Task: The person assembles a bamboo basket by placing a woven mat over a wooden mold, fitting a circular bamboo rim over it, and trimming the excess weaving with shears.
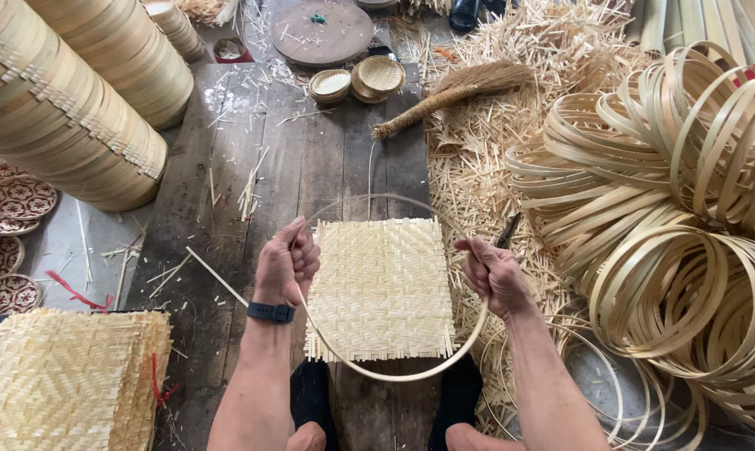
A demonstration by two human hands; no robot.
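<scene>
A square woven bamboo mat (383, 288) lies on the dark wooden boards in front of me. A thin bamboo strip bent into a hoop (411, 376) circles over the mat. My left hand (286, 260), with a dark band on the wrist, is closed on the hoop's left side. My right hand (494, 274) grips the hoop's right side together with a dark-handled tool (508, 230) that sticks up past the fingers. The hoop's loose end rises toward the far side of the boards.
A stack of woven mats (64, 380) sits at lower left. Tall stacks of bamboo rings (68, 108) stand at upper left. Coiled bamboo hoops (678, 217) pile at right over straw scraps. A broom (453, 92), small woven baskets (379, 77) and a round board (321, 32) lie farther off.
</scene>
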